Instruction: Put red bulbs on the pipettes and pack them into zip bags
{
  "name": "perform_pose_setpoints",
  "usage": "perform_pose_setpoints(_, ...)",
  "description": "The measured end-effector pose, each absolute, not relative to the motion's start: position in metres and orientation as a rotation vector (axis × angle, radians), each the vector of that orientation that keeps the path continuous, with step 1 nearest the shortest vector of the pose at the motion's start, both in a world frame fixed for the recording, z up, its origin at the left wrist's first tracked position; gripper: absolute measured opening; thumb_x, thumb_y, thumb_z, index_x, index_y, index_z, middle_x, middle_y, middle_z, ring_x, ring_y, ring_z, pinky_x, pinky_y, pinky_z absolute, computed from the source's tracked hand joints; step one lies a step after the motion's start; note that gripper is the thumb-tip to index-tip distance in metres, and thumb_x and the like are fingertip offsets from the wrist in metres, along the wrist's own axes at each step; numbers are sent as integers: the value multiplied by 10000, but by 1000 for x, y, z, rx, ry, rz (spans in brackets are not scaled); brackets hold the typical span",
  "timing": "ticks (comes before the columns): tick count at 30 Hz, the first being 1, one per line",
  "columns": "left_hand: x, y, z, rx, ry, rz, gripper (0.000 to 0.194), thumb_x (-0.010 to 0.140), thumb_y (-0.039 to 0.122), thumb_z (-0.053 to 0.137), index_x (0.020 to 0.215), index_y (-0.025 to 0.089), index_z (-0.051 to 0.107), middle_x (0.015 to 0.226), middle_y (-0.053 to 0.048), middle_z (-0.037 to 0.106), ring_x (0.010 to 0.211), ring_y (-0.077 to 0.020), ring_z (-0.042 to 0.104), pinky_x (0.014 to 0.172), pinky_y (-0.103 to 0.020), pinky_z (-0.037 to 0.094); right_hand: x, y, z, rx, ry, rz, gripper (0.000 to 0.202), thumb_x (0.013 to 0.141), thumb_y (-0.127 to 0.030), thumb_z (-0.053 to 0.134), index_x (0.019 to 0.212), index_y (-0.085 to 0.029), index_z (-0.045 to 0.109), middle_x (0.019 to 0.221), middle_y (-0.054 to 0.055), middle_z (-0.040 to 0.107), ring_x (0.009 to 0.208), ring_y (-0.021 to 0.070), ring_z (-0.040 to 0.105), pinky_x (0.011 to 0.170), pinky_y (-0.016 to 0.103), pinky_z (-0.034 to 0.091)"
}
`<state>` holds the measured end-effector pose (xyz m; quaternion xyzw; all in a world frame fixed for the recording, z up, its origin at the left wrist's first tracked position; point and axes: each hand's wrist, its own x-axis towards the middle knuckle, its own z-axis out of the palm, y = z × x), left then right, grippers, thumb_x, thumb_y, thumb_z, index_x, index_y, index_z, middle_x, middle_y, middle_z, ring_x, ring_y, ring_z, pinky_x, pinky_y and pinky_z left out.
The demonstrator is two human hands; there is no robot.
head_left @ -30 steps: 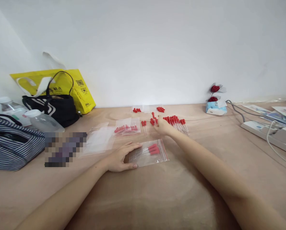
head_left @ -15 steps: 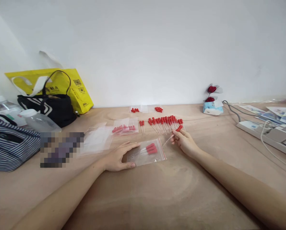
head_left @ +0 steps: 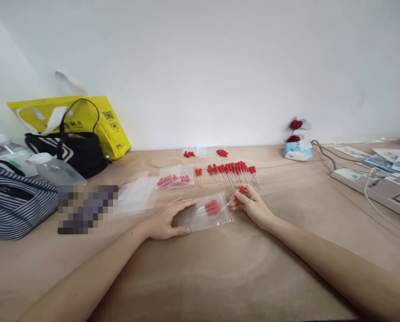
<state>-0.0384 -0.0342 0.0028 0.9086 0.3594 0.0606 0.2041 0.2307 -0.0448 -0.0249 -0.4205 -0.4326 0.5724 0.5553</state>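
A clear zip bag (head_left: 200,221) lies flat on the table with several red-bulbed droppers (head_left: 212,207) inside. My left hand (head_left: 168,220) rests at its left end, thumb and fingers spread apart and touching the bag's lower and upper edges. Between the fingertips of my right hand (head_left: 252,206) is a dropper (head_left: 242,190), pinched near its red bulb; its clear tip points left and reaches the bag's red-striped mouth. Whether the tip is inside the bag or over it, I cannot tell. Behind my right hand is a row of loose droppers (head_left: 231,169), with two more droppers (head_left: 199,173) to its left.
Flat zip bags (head_left: 136,197) lie left of my left hand, beside filled bags (head_left: 175,179). More bagged droppers (head_left: 222,153) lie by the wall. A striped pouch (head_left: 15,201), black bag (head_left: 72,152) and yellow bag (head_left: 114,129) stand left; a power strip (head_left: 371,183) and tissue pack (head_left: 297,151) are right.
My right hand has moved left with the dropper, bringing its tip from beside the bag to the bag's mouth. My left hand has stayed in place.
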Motion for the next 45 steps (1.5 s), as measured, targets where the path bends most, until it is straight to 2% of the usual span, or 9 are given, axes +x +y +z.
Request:
perform_pose_setpoints(12, -36, -34, 4, 2543, 974, 200, 672, 744, 492, 533, 1313, 246, 274, 1368, -54, 322, 1248, -265, 275, 1025, -447, 238, 232, -45, -28, -956, -1017, 1523, 336, 610, -367, 669, 842, -171, 527, 672, -21, 580, 594, 93, 593, 640, 264, 502)
perform_pose_setpoints(16, -37, -34, 2, 2543, 991, 197, 673, 740, 500, 534, 1308, 241, 282, 1360, -57, 333, 1244, -262, 281, 1024, -444, 241, 231, -46, -28, -1021, -1232, 1514, 351, 611, -303, 673, 893, -168, 515, 693, -25, 589, 474, 65, 553, 470, 210, 482)
perform_pose_setpoints(19, -37, -35, 2, 2536, 993, 193, 672, 742, 498, 533, 1307, 234, 283, 1360, -62, 332, 1243, -260, 283, 1023, -441, 243, 231, -47, -28, -1098, -1394, 1469, 346, 605, -270, 668, 875, -181, 471, 790, -19, 608, 316, 17, 443, 289, 163, 352)
perform_pose_setpoints(22, -36, -34, 3, 2526, 998, 200, 685, 733, 502, 542, 1305, 226, 287, 1361, -65, 331, 1244, -261, 282, 1025, -436, 244, 233, -45, -26, -1129, -1498, 1504, 306, 619, -280, 645, 846, -170, 472, 825, 8, 631, 263, -5, 379, 245, 149, 286)
perform_pose_setpoints(31, -37, -34, 2, 2536, 997, 186, 688, 732, 503, 540, 1302, 210, 291, 1357, -76, 335, 1242, -256, 285, 1023, -433, 246, 227, -41, -25, -1281, -1536, 1466, 257, 524, -236, 709, 692, -150, 534, 526, -65, 558, 315, 11, 401, 277, 124, 313)
perform_pose_setpoints(36, -37, -35, 4, 2540, 1016, 165, 694, 727, 512, 541, 1304, 217, 294, 1360, -68, 334, 1251, -264, 268, 1029, -448, 227, 238, -25, -17, -1312, -1690, 1525, 178, 596, -231, 666, 710, -149, 557, 509, -50, 563, 329, 28, 434, 308, 136, 333)
perform_pose_setpoints(39, -38, -34, 2, 2544, 997, 179, 681, 731, 512, 536, 1306, 239, 293, 1362, -54, 336, 1252, -266, 269, 1028, -454, 228, 238, -4, -8, -1392, -1793, 1242, 81, 655, -206, 609, 692, -146, 570, 522, -36, 569, 368, 42, 466, 367, 155, 371)
perform_pose_setpoints(42, -41, -32, -2, 2546, 986, 204, 681, 729, 515, 537, 1308, 256, 290, 1363, -45, 335, 1253, -272, 267, 1026, -457, 232, 218, 19, 1, -1524, -1928, 653, 37, 659, -181, 588, 637, -153, 579, 598, -13, 608, 531, 77, 554, 515, 173, 426)
perform_pose_setpoints(45, -43, -30, -5, 2537, 1003, 198, 691, 729, 520, 535, 1314, 258, 277, 1371, -45, 321, 1261, -277, 251, 1025, -463, 232, 187, 41, 5, -1614, -1899, 508, 19, 645, -166, 577, 641, -149, 586, 713, 33, 641, 713, 129, 589, 636, 201, 433)
